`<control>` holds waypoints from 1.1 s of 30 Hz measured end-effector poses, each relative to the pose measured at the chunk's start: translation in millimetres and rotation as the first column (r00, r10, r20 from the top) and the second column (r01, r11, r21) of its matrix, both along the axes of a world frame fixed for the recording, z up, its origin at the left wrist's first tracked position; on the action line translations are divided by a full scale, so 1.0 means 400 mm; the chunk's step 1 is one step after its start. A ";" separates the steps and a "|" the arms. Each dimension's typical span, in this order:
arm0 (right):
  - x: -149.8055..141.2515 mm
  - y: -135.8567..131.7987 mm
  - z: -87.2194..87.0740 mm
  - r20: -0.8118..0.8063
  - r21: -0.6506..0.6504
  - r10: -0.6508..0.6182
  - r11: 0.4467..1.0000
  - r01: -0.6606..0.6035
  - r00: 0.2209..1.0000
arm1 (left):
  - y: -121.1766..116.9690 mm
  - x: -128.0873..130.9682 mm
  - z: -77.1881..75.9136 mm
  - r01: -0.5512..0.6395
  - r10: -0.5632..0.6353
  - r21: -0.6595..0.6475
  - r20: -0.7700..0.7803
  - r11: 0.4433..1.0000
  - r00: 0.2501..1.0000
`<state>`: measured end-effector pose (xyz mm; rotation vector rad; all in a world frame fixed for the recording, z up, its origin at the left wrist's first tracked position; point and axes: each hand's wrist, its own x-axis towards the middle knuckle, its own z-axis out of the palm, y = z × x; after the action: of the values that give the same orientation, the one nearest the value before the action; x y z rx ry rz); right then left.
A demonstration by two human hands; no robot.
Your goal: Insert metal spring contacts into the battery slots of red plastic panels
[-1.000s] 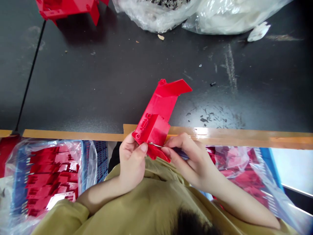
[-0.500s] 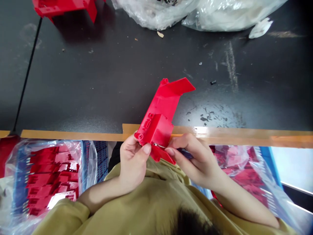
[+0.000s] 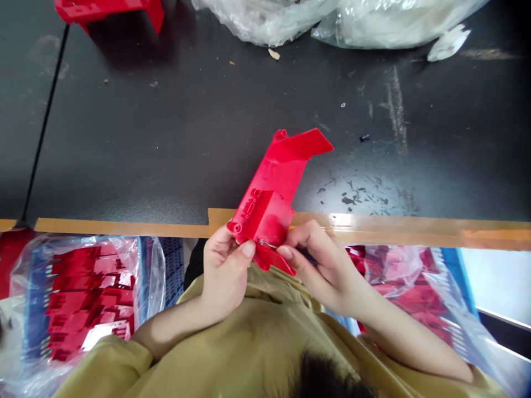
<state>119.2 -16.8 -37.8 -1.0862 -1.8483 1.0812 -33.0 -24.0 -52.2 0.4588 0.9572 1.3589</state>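
Observation:
My left hand grips the near end of a red plastic moulded part, thumb pressed on its boxy block. The part slants up and away over the table edge, ending in a flat flap. My right hand is closed around a small thin-bladed tool with a dark handle. Its metal tip touches the part's lower edge, between my two thumbs.
A black worktable with an orange taped edge lies ahead. Blue crates lined with plastic hold several red parts at lower left and lower right. Clear bags and another red part sit at the far edge. A black cable runs along the left.
The red part has shifted slightly right and tilted a little in my hands. My right hand has kept the blade at its lower edge, moving a small way along it.

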 end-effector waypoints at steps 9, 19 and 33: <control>0.000 0.001 0.008 0.052 -0.017 0.038 0.999 -0.037 0.998 | -0.003 -0.007 -0.008 -0.001 0.002 0.028 -0.044 1.000 0.999; 0.001 0.009 0.020 0.063 -0.095 0.068 0.994 -0.062 0.996 | -0.021 -0.020 -0.037 -0.004 0.033 0.144 -0.199 0.989 0.979; -0.013 0.008 0.031 -0.080 -0.300 0.049 0.951 -0.070 0.996 | -0.009 -0.018 -0.020 0.008 0.002 0.065 -0.153 0.998 0.988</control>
<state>114.2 -13.6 -25.5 -1.1520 -1.7044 1.4567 -40.2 -27.5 -60.2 0.6213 1.0387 1.3703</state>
